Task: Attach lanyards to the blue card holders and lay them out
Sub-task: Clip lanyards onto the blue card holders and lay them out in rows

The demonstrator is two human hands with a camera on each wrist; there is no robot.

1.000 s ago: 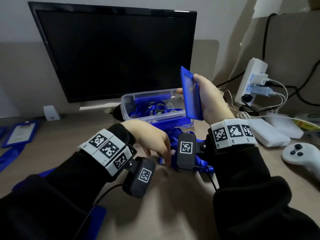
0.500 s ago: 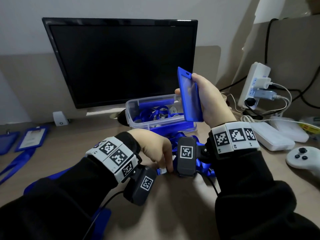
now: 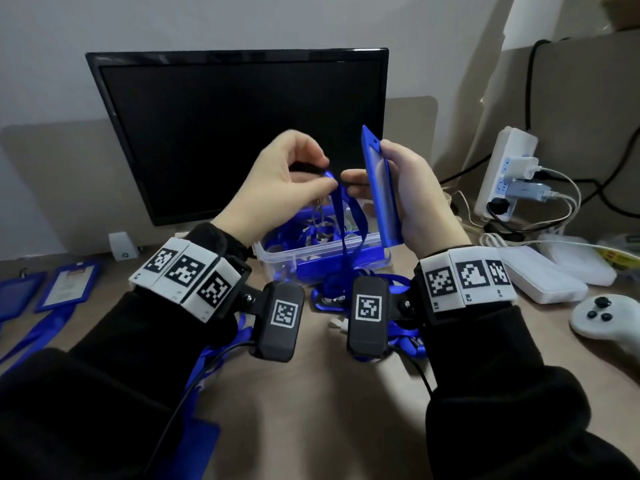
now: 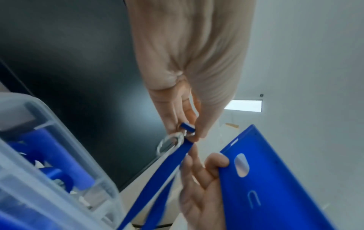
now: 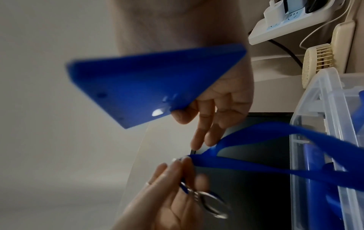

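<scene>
Left hand (image 3: 277, 178) pinches ribbon lanyard (image 3: 341, 216) (flat, woven); right hand (image 3: 412, 188) grips rigid holder (image 3: 379, 188).

The head camera looks down and forward over the counter (image 3: 311, 393) from high up, while both wrist cameras look up from very close, and all three see the lanyard (image 3: 343, 216) and holder (image 3: 379, 188).

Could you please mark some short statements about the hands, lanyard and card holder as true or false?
1. The left hand pinches the lanyard near its metal ring. True.
2. The right hand holds a blue card holder. True.
3. The card holder lies flat on the desk. False: it is held upright above the clear box.
4. The monitor shows a bright picture. False: its screen is dark.
5. The ring is already clipped through the card holder's slot. False: they are apart.
</scene>
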